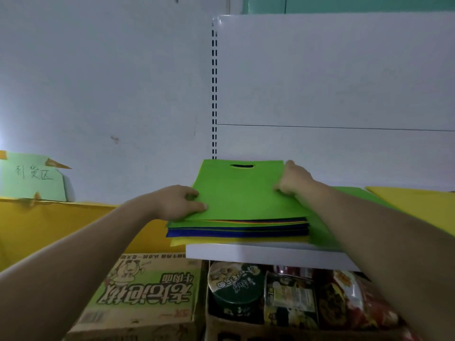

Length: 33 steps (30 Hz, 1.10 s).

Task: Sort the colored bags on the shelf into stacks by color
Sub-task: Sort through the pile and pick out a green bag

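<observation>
Green bag [242, 193] (atop stack [236, 230]) — left hand [177, 203], right hand [294, 179] gripping.

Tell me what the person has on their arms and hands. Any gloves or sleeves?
No gloves and no sleeves in view. The left forearm and right forearm are bare all the way to the picture's edge. The left hand and right hand are bare too. No watch, bracelet or ring shows.
</observation>
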### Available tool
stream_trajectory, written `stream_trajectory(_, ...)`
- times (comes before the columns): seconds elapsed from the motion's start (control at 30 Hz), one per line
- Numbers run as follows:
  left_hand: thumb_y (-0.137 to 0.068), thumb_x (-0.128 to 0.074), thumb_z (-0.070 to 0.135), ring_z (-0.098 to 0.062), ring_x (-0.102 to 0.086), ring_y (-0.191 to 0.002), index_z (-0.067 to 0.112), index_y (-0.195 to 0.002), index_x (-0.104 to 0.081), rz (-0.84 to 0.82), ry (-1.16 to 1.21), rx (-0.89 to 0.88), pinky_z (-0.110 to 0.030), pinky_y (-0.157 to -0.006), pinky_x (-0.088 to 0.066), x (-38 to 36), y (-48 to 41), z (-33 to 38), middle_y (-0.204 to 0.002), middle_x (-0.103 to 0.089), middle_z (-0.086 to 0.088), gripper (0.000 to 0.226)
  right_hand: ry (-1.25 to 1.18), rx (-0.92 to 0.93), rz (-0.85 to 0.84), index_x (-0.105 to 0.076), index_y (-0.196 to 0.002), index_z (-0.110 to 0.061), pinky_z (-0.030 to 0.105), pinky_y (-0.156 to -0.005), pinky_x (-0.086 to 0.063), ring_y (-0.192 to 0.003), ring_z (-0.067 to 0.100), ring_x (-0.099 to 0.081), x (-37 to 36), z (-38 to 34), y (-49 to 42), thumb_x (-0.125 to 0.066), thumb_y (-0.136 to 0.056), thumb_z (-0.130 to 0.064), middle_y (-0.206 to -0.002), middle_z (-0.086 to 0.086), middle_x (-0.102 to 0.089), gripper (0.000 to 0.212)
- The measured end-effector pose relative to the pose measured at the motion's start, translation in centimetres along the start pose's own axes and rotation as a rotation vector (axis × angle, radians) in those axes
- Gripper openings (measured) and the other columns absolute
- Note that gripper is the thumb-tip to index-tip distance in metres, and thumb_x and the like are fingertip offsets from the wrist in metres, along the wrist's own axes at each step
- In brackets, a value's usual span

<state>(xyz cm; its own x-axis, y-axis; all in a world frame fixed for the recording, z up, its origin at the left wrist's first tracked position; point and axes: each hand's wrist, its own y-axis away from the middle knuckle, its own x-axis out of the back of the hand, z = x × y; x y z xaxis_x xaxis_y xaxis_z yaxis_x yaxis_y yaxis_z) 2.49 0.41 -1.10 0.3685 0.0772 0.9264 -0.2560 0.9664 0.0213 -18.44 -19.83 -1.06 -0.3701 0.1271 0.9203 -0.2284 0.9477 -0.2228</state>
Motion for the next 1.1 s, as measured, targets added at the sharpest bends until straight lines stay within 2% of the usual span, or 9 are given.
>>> stream_trajectory(0.1, -0.09, -0.051, 0.052, -0.021, -0.036, -0.134, 0.019, -0.143, -0.036, 0.01, 0.016, 0.004, -0.027, -0.103, -0.029, 0.1, 0.1, -0.2, -0.15, -0.034, -0.005, 0.065, -0.103, 0.003, 0.0, -0.047, -0.12, 0.0, 0.028, -0.073, -0.042, -0.099, 0.03, -0.057, 0.4, 0.5, -0.8, -0.064, -0.085, -0.012, -0.113, 0.015, -0.058, 0.041)
stream_trajectory(0.2, -0.09, -0.047, 0.054, -0.021, -0.038, -0.132, 0.02, -0.142, -0.039, 0.022, 0.02, 0.018, -0.027, -0.1, -0.03, 0.1, 0.2, -0.2, -0.148, -0.036, -0.005, 0.063, -0.175, 0.025, 0.025, -0.06, -0.083, -0.002, 0.024, -0.056, -0.037, -0.078, 0.026, -0.054, 0.8, 0.9, -1.1, -0.06, -0.083, -0.007, -0.083, 0.011, -0.058, 0.005)
stream_trajectory(0.33, -0.092, -0.043, 0.053, -0.022, -0.042, -0.127, 0.018, -0.137, -0.045, 0.068, 0.016, 0.015, -0.026, -0.097, -0.032, 0.1, 0.4, 0.4, -0.143, -0.044, -0.007, 0.057, -0.373, 0.069, 0.155, -0.068, -0.089, -0.001, 0.031, -0.075, -0.047, -0.09, 0.03, -0.06, 2.1, 0.8, -1.0, -0.057, -0.088, -0.013, -0.093, 0.015, -0.064, 0.016)
stream_trajectory(0.5, -0.091, -0.048, 0.052, -0.024, -0.041, -0.13, 0.018, -0.139, -0.041, 0.123, 0.04, 0.013, -0.03, -0.102, -0.033, 0.0, 0.2, 0.5, -0.146, -0.04, -0.01, 0.059, -0.811, 0.047, 0.236, -0.059, -0.096, -0.011, 0.034, -0.076, -0.05, -0.088, 0.026, -0.06, 4.3, 0.1, -0.6, -0.05, -0.093, -0.015, -0.101, 0.011, -0.062, 0.011)
stream_trajectory(0.57, -0.089, -0.056, 0.045, -0.027, -0.045, -0.127, 0.018, -0.144, -0.032, 0.191, 0.198, 0.003, -0.033, -0.102, -0.038, 0.1, 0.0, 0.5, -0.145, -0.04, -0.012, 0.065, -0.982, 0.034, 0.208, -0.058, -0.099, -0.011, 0.04, -0.081, -0.053, -0.087, 0.025, -0.061, 5.6, 0.0, -0.1, -0.048, -0.095, -0.014, -0.103, 0.012, -0.063, 0.012)
stream_trajectory(0.67, -0.087, -0.065, 0.024, -0.027, -0.062, -0.102, 0.016, -0.141, -0.034, 0.306, 0.549, -0.043, -0.042, -0.092, -0.05, 0.7, -0.5, 0.9, -0.124, -0.059, -0.014, 0.063, -1.109, 0.028, 0.19, -0.059, -0.099, -0.012, 0.043, -0.082, -0.055, -0.087, 0.025, -0.063, 7.1, 0.2, 0.5, -0.049, -0.095, -0.011, -0.104, 0.013, -0.065, 0.011)
stream_trajectory(0.83, -0.085, -0.061, -0.003, -0.017, -0.061, -0.072, 0.012, -0.128, -0.049, 0.402, 0.818, -0.122, -0.028, -0.064, -0.049, 1.0, -0.9, 3.1, -0.083, -0.06, -0.006, 0.048, -1.105, 0.0, 0.282, -0.059, -0.092, -0.015, 0.045, -0.085, -0.055, -0.091, 0.028, -0.064, 8.6, 1.7, 1.4, -0.051, -0.094, -0.014, -0.106, 0.012, -0.066, 0.008)
stream_trajectory(1.0, -0.085, -0.06, -0.003, -0.021, -0.059, -0.072, 0.016, -0.131, -0.046, 0.45, 0.771, -0.185, -0.034, -0.065, -0.05, 0.5, -1.4, 6.4, -0.082, -0.055, -0.005, 0.052, -0.984, 0.026, 0.449, -0.061, -0.1, -0.013, 0.026, -0.063, -0.048, -0.069, 0.013, -0.056, 10.6, 4.7, 2.3, -0.052, -0.094, -0.016, -0.092, 0.003, -0.061, 0.012)
stream_trajectory(1.1, -0.086, -0.059, 0.0, -0.021, -0.06, -0.074, 0.019, -0.132, -0.045, 0.443, 0.719, -0.196, -0.035, -0.065, -0.051, -0.5, -1.5, 9.2, -0.086, -0.056, -0.004, 0.052, -0.903, 0.014, 0.45, -0.062, -0.094, -0.01, 0.024, -0.058, -0.044, -0.065, 0.016, -0.055, 12.0, 7.4, 2.3, -0.05, -0.092, -0.014, -0.084, 0.005, -0.06, 0.012)
